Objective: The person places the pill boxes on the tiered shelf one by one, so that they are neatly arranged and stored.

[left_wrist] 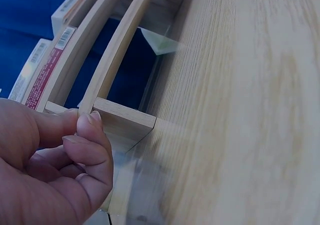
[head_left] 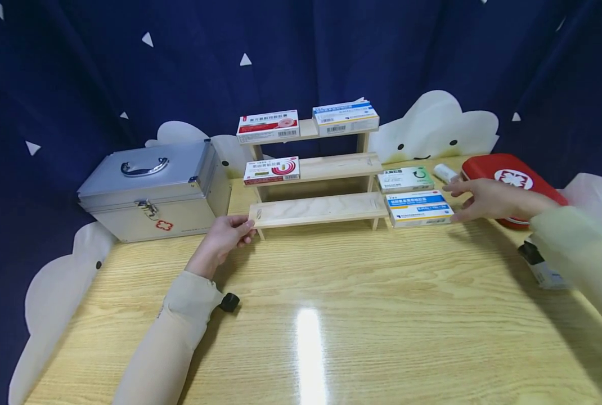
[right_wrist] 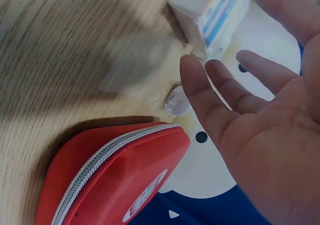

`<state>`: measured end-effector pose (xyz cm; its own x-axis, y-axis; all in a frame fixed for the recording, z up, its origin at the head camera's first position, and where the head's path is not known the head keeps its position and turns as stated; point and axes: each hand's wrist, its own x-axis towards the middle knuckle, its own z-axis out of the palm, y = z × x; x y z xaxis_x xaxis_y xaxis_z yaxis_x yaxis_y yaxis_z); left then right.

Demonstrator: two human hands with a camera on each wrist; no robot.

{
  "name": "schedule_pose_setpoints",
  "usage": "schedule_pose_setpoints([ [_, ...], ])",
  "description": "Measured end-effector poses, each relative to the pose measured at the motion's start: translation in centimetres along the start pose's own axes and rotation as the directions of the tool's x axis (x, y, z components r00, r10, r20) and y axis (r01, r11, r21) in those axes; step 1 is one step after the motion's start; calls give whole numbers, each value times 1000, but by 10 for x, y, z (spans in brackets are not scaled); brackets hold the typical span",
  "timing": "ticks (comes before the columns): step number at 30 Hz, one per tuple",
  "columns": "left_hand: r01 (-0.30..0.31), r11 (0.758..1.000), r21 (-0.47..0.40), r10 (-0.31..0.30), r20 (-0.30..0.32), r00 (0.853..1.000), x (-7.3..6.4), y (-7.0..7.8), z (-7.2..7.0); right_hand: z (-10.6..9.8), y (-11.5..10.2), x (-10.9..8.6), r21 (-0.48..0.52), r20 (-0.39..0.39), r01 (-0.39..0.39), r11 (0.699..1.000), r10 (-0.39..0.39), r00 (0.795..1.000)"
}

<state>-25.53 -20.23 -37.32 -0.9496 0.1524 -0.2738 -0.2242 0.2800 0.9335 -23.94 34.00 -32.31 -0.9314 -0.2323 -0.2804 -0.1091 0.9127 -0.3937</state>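
Foremost, lower left and lower right: two pale sleeves (head_left: 151, 349). Beneath, one wood-grain table (head_left: 382, 315). At centre, one three-tier wooden shelf (head_left: 321, 210), left end of lowest tier pinched between thumb and fingers of left hand (head_left: 224, 235). Upper left, one closed silver case (head_left: 151, 180), contents hidden. At right, one zipped red pouch (head_left: 512, 175), contents hidden, partly blocked by right hand (head_left: 485, 198), fingers spread, grasping nothing, beside nearer tabletop box; contact uncertain. Five medicine boxes (head_left: 417, 209): two top tier, one middle tier, two on table right of shelf. Near right fingertips, one white cylinder (head_left: 445, 172).
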Motion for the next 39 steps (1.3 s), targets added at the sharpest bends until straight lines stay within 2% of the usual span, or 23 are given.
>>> schedule_pose_setpoints([
  [5,8,1000,-28,-8,-7,1000,0,1,0,5,-1,11,-38,16,-34,999,35,999],
  [12,11,1000,-6,-11,0,1000,0,0,-2,10,-5,25,-89,19,-34,995,35,999],
  [22,13,1000,-6,-13,4,1000,1,2,-2,13,-4,39,-76,49,-83,994,87,995],
  [29,11,1000,-5,-11,11,1000,1,2,-2,15,-2,44,-103,53,-118,988,124,991],
  [33,12,1000,-5,-12,7,1000,2,2,-2,16,-1,42,-99,53,-104,990,109,993],
  [39,16,1000,-1,-16,5,1000,2,1,-2,19,2,36,-107,38,-36,994,40,998],
])
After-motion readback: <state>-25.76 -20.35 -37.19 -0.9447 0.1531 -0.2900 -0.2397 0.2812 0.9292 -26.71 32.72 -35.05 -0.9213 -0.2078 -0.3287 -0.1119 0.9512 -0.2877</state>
